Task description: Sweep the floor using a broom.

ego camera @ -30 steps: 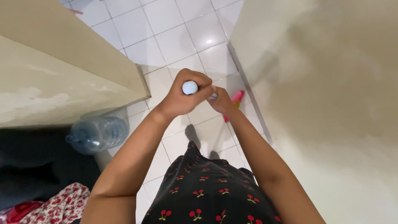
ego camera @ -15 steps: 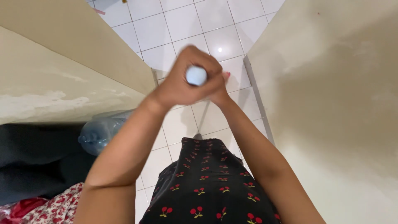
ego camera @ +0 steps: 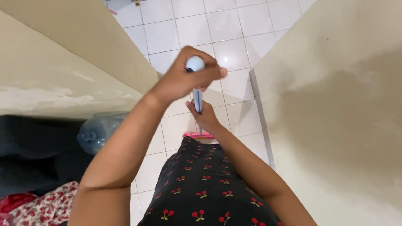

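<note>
Broom handle [ego camera: 197,98] upright, both hands stacked on it. Left hand [ego camera: 184,77] fingers wrapped tight over the rounded top cap; right hand [ego camera: 205,119] lower, fingers curled round the shaft. Pink broom head [ego camera: 197,135] on the white tiled floor [ego camera: 234,25], directly below the fingers, at the dress [ego camera: 205,184] hem. No debris visible on tiles; progress unclear. Water jug [ego camera: 98,132] off left by wall.
</note>
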